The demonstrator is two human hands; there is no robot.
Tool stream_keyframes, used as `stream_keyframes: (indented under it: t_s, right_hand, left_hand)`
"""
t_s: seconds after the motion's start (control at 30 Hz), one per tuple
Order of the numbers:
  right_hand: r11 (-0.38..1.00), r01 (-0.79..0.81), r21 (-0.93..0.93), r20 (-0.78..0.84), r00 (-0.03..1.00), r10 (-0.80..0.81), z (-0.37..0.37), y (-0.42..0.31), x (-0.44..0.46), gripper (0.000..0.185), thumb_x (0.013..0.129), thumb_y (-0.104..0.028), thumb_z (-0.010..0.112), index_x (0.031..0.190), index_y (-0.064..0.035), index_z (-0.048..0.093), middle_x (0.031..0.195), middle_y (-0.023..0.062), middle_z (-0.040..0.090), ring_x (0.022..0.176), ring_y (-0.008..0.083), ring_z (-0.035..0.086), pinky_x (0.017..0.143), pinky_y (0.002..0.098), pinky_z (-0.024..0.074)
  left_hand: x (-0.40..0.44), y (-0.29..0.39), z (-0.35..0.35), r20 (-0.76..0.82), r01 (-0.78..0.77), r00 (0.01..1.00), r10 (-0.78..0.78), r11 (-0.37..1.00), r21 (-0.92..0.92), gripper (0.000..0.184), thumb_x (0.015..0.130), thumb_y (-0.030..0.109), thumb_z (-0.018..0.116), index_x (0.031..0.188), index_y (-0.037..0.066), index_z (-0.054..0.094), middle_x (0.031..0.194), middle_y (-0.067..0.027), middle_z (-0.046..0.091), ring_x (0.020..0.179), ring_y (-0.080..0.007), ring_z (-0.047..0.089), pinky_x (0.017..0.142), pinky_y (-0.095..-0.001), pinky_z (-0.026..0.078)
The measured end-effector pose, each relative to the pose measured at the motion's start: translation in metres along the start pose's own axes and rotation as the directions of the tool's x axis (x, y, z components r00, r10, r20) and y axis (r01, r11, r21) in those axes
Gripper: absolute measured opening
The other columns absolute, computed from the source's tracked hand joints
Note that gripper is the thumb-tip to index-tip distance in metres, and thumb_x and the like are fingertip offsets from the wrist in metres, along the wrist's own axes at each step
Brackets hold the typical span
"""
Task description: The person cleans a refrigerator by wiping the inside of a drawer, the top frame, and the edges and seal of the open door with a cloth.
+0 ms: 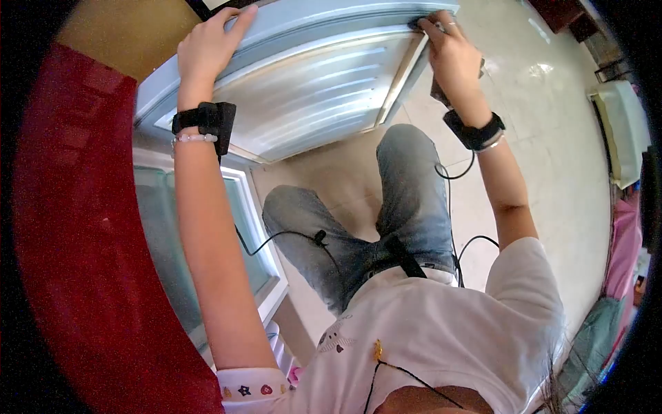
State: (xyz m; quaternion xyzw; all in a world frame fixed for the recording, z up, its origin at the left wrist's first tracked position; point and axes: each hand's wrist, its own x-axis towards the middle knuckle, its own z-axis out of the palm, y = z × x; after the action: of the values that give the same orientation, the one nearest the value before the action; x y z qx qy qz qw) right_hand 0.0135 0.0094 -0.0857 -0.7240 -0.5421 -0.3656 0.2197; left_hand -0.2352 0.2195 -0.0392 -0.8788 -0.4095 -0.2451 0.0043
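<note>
An opened fridge door [303, 34] with a pale frame, a rubber seal and a ridged inner panel [310, 90] stands in front of my knees. My left hand [215, 43] is curled over its top edge toward the left, the fingertips partly hidden behind it. At the door's upper right corner, my right hand [452, 58] is closed, its fingertips against the seal. A dark cloth-like piece [438, 91] shows beneath that palm and at the fingertips; most of it is covered by the hand. Black straps sit on both wrists.
A glossy red panel [83, 207] rises close along my left arm. Below the door is the pale-framed fridge compartment [276, 276] with a glassy front. Tiled floor [545, 138] stretches to the right, where a pale bin-like object [617, 134] and pink fabric [624, 234] stand. Thin black cables hang near my legs.
</note>
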Motion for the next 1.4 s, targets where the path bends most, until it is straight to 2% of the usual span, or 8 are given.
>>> stream_keyframes:
  t_s: [0.1, 0.23, 0.37, 0.5, 0.83, 0.97, 1.3, 1.4]
  right_hand:
    - [1.0, -0.013, 0.004, 0.029, 0.999, 0.013, 0.013, -0.02, 0.0, 0.01, 0.075, -0.006, 0.052, 0.081, -0.0015, 0.058, 0.107, 0.0123, 0.052, 0.063, 0.025, 0.057, 0.052, 0.032, 0.0484]
    - [0.997, -0.025, -0.071, 0.23, 0.972, 0.041, 0.02, -0.058, 0.014, 0.009, 0.075, -0.008, 0.05, 0.075, -0.0017, 0.057, 0.104, 0.013, 0.05, 0.065, 0.0263, 0.057, 0.053, 0.0352, 0.0487]
    - [0.985, -0.023, -0.168, 0.047, 0.998, 0.031, 0.026, -0.055, -0.002, 0.007, 0.067, -0.003, 0.054, 0.073, -0.0033, 0.058, 0.099, 0.0029, 0.05, 0.075, 0.0186, 0.057, 0.05, 0.0286, 0.0507]
    - [0.998, -0.019, 0.058, -0.155, 0.988, 0.028, 0.044, -0.067, -0.006, 0.006, 0.061, -0.005, 0.056, 0.066, -0.0004, 0.055, 0.082, 0.009, 0.045, 0.067, 0.0205, 0.055, 0.047, 0.0261, 0.0522]
    - [0.911, -0.258, 0.322, 0.021, 0.964, 0.266, 0.023, -0.009, -0.019, 0.017, 0.075, -0.008, 0.054, 0.09, -0.0135, 0.06, 0.095, 0.001, 0.053, 0.072, 0.0259, 0.058, 0.058, 0.0363, 0.0489]
    - [0.894, -0.289, 0.342, 0.121, 0.957, 0.264, 0.01, -0.014, -0.009, 0.008, 0.076, -0.006, 0.052, 0.078, -0.0026, 0.06, 0.098, 0.016, 0.052, 0.067, 0.0291, 0.057, 0.055, 0.036, 0.0488]
    - [0.741, 0.292, 0.605, -0.234, 0.955, -0.185, 0.05, -0.145, 0.017, 0.016, 0.071, -0.011, 0.053, 0.085, -0.0044, 0.057, 0.088, 0.0099, 0.051, 0.068, 0.0262, 0.058, 0.057, 0.035, 0.0506]
    - [0.747, 0.142, 0.65, -0.126, 0.989, -0.078, 0.043, -0.146, 0.021, 0.016, 0.075, -0.008, 0.054, 0.09, -0.0081, 0.06, 0.084, 0.0068, 0.051, 0.067, 0.0244, 0.057, 0.056, 0.0341, 0.0491]
  left_hand:
    - [0.003, -0.002, 0.01, 0.002, 0.021, 1.0, -0.021, 0.998, 0.058, 0.057, 0.076, 0.065, 0.036, 0.105, 0.022, 0.06, 0.095, -0.0166, 0.061, 0.094, -0.0343, 0.056, 0.08, -0.0403, 0.043]
    - [0.006, -0.01, 0.013, -0.041, 0.038, 0.999, -0.034, 0.994, 0.1, 0.058, 0.074, 0.067, 0.036, 0.103, 0.023, 0.061, 0.091, -0.0153, 0.063, 0.091, -0.0336, 0.058, 0.077, -0.0394, 0.045]
    - [0.001, 0.015, 0.009, -0.017, 0.05, 0.999, -0.048, 0.987, 0.153, 0.058, 0.075, 0.066, 0.037, 0.104, 0.022, 0.06, 0.093, -0.0151, 0.062, 0.092, -0.0338, 0.057, 0.078, -0.0397, 0.044]
    - [0.002, 0.024, 0.01, -0.005, 0.058, 0.998, -0.058, 0.985, 0.165, 0.054, 0.078, 0.062, 0.038, 0.105, 0.02, 0.06, 0.096, -0.0153, 0.061, 0.094, -0.0347, 0.055, 0.08, -0.0406, 0.043]
    - [-0.002, 0.018, 0.008, 0.036, 0.085, 0.995, -0.089, 0.992, 0.095, 0.051, 0.08, 0.058, 0.039, 0.106, 0.019, 0.059, 0.097, -0.0152, 0.061, 0.095, -0.0343, 0.055, 0.081, -0.0398, 0.042]
    - [0.0, 0.008, 0.012, 0.022, 0.079, 0.996, -0.081, 0.993, 0.089, 0.052, 0.079, 0.059, 0.04, 0.105, 0.019, 0.059, 0.096, -0.0143, 0.062, 0.095, -0.0339, 0.055, 0.081, -0.0387, 0.042]
    - [0.001, -0.002, 0.009, -0.006, 0.054, 0.999, -0.054, 0.997, 0.049, 0.053, 0.077, 0.062, 0.039, 0.102, 0.021, 0.061, 0.091, -0.0146, 0.063, 0.092, -0.0339, 0.057, 0.079, -0.039, 0.044]
    - [0.0, -0.001, 0.01, 0.003, 0.05, 0.999, -0.05, 0.997, 0.057, 0.052, 0.077, 0.062, 0.039, 0.101, 0.021, 0.061, 0.091, -0.0145, 0.063, 0.091, -0.0336, 0.057, 0.079, -0.039, 0.044]
